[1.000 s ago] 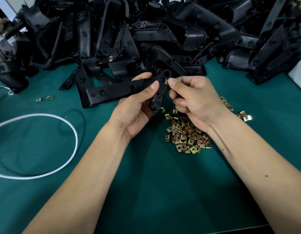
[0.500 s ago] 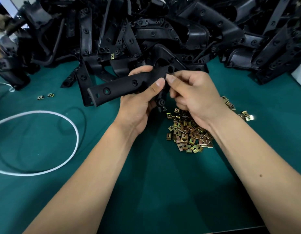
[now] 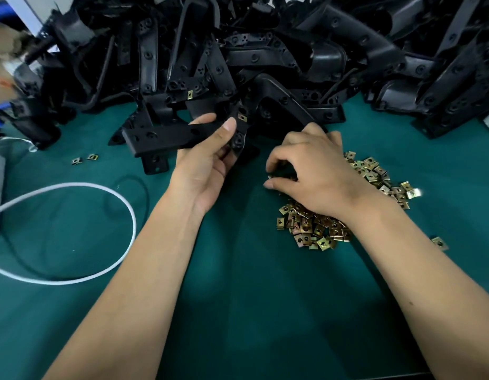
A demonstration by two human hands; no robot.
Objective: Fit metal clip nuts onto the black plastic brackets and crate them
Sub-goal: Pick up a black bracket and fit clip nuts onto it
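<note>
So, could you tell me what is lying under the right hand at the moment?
The right hand rests over the pile of brass-coloured clip nuts on the green mat. Nuts show around the wrist; whether the curled fingertips already pinch one is hidden.

head view: we look forward and down from our head | close over the green table (image 3: 238, 311) | bracket heap (image 3: 292, 50) at far edge

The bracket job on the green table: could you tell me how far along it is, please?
Early. The held bracket in the left hand carries one clip nut. The right hand is reaching into the clip nut heap. The bracket pile is left; no crate shows.
</note>
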